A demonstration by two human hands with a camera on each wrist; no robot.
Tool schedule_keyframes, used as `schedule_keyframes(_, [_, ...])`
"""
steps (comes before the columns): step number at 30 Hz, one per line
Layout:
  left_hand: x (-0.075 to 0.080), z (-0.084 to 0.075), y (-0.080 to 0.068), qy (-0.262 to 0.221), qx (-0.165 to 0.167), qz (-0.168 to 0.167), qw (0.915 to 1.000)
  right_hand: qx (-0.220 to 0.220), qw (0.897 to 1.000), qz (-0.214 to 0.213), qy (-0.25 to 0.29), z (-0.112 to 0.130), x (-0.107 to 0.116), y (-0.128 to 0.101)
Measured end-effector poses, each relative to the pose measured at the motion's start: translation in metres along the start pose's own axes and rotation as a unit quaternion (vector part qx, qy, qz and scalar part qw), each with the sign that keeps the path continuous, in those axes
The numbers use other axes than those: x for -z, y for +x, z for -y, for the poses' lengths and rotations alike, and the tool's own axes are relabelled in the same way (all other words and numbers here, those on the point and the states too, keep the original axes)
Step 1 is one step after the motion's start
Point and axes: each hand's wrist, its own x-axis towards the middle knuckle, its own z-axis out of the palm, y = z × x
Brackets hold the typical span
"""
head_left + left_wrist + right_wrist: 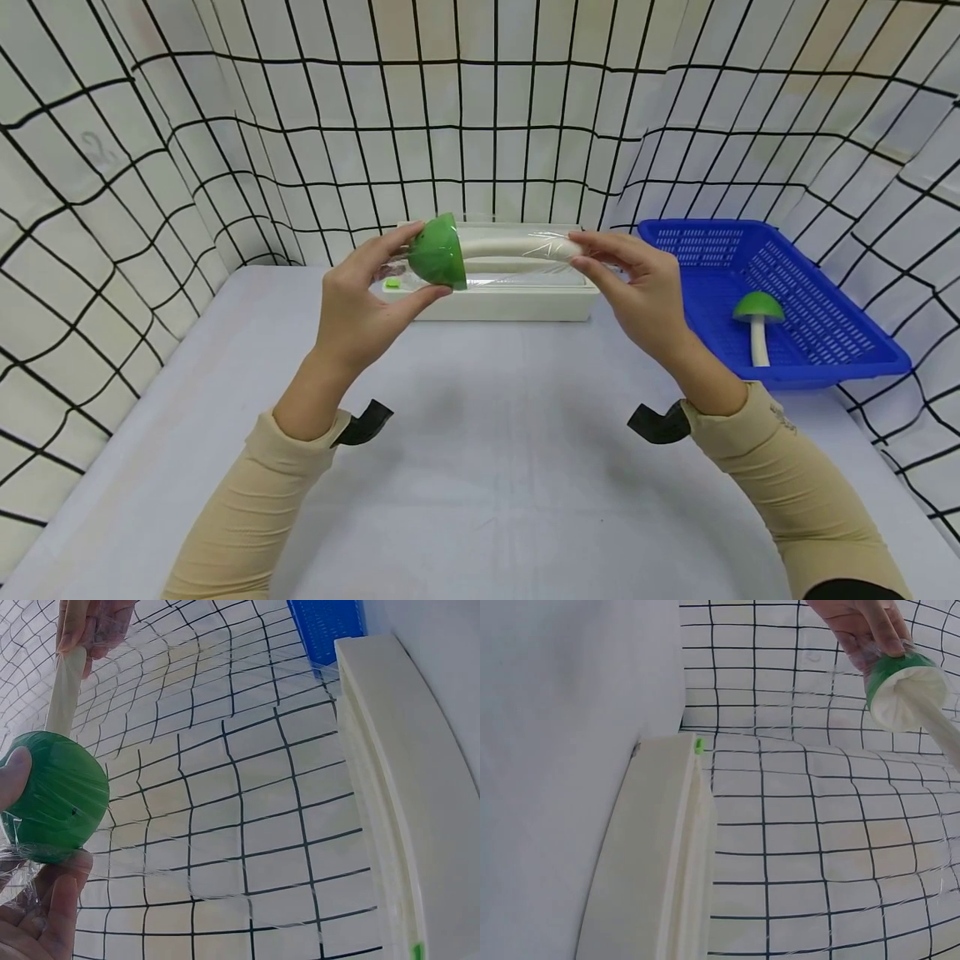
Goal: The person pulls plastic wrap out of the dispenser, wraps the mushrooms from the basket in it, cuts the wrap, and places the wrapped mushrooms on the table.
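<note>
From the head view we hold a toy mushroom (487, 250) level above the table (480, 467), in front of the cream film dispenser (510, 304); our left hand (360, 308) curls its fingers and thumb round the green cap, while our right hand (637, 287) pinches the far end of the pale stem; clear film (551, 250) lies wrinkled over the stem; to the right a blue basket (840, 350) holds a second mushroom (757, 321), lying well apart from the first; checked cloth walls (150, 167) surround the table.

From the left wrist we see the green cap (56, 795) wrapped in shiny film, our thumb and fingers (64, 892) pressed to it, the stem rising to the other hand (94, 622); the dispenser (405, 787) runs along the right edge.

From the right wrist we see the cap's pale underside (907, 694) with the left hand's fingers (862, 630) closed over its green rim; thin film strands (817, 682) stretch toward it; the dispenser (652, 862) lies below left; our own right grip is out of sight here.
</note>
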Motion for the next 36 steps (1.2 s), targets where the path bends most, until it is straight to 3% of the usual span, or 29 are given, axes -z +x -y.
schedule_keyframes(15, [0.007, -0.007, 0.001, 0.001, -0.028, -0.008, 0.9996, 0.030, 0.999, 0.007, 0.022, 0.008, 0.003, 0.002])
schedule_keyframes(30, [0.005, -0.019, 0.003, -0.028, -0.048, -0.052, 0.9971, 0.044, 0.998, -0.013, 0.042, 0.017, 0.008, -0.003])
schedule_keyframes(36, [0.006, -0.025, 0.003, -0.023, -0.075, -0.061, 0.9951, 0.051, 0.998, -0.021, 0.038, 0.021, 0.011, -0.006])
